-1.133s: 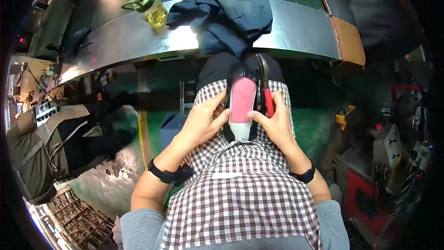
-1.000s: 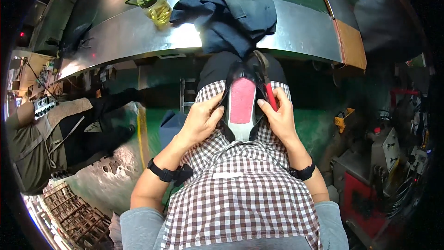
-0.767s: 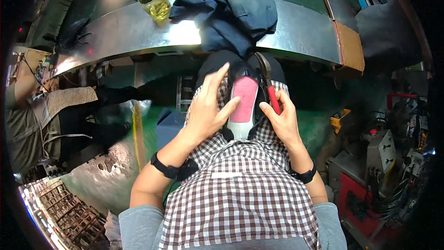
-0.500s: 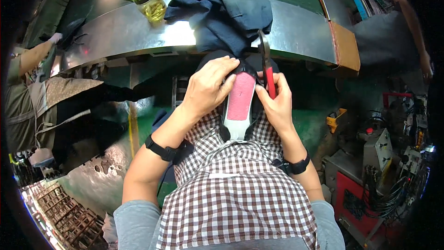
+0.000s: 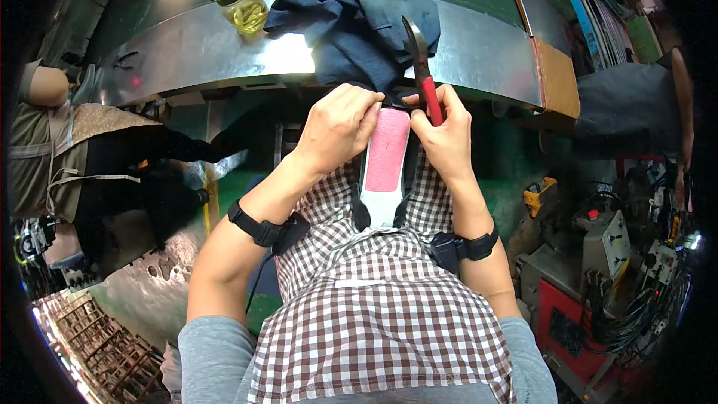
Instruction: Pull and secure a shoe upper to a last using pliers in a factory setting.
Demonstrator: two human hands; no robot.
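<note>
A shoe upper with a pink-and-white insole board [image 5: 385, 151] rests sole side up on my lap, between my thighs. Black upper material [image 5: 395, 102] shows round its far end. Fingers pinched, my left hand [image 5: 342, 126] grips this black material at the far left of the insole. My right hand [image 5: 446, 129] closes round the red handle of a pair of lasting pliers [image 5: 423, 67], whose dark metal jaws point up and away from me. The right fingertips come near the black edge; whether they also pinch it I cannot tell.
Ahead runs a bench with a metal edge [image 5: 187, 56]. A dark blue cloth [image 5: 359, 22] and a green-lidded bottle [image 5: 243, 11] lie or stand on it. A person in an apron [image 5: 52, 150] is at the left, another dark-clothed person [image 5: 628, 112] at the right. Machinery [image 5: 598, 254] stands low right.
The pliers have come up and tilted to the left at their jaws, moving with my right hand. My left hand has shifted slightly and now pinches the upper's far edge more tightly.
</note>
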